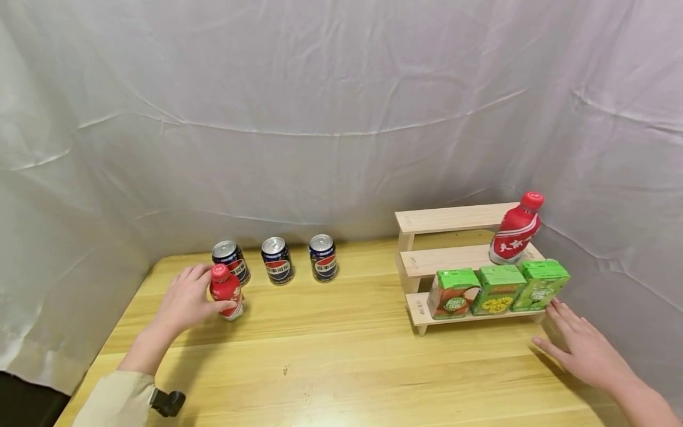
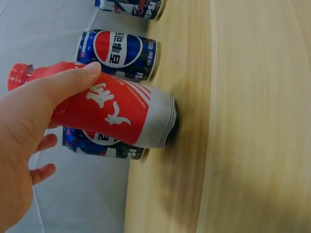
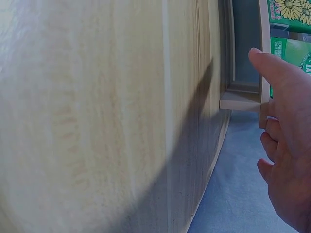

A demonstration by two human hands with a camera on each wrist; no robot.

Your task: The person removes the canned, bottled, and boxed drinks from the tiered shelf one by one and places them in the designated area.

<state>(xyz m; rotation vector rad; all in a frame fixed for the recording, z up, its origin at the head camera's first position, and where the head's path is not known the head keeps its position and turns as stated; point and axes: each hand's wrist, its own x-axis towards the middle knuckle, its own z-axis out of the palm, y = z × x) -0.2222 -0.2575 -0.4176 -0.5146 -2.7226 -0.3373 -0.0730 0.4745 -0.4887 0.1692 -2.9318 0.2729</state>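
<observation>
My left hand (image 1: 187,298) holds a red-capped drink bottle (image 1: 226,289) between the thumb and fingers, in front of the leftmost Pepsi can (image 1: 231,258). In the left wrist view the thumb lies along the bottle's red label (image 2: 121,104), and its white base is close over the table. At the far right, my right hand (image 1: 584,344) has its fingers extended, fingertips right at the end of the wooden stepped shelf (image 1: 443,218), beside a green drink carton (image 1: 541,284). The right wrist view shows the thumb in front of the shelf's lowest step.
Two more Pepsi cans, a middle can (image 1: 277,261) and a right-hand can (image 1: 322,258), stand near the table's back edge. On the shelf's lowest step are two other cartons, one red-brown (image 1: 453,293) and one flowered (image 1: 498,289). A second red bottle (image 1: 516,230) stands on the middle step.
</observation>
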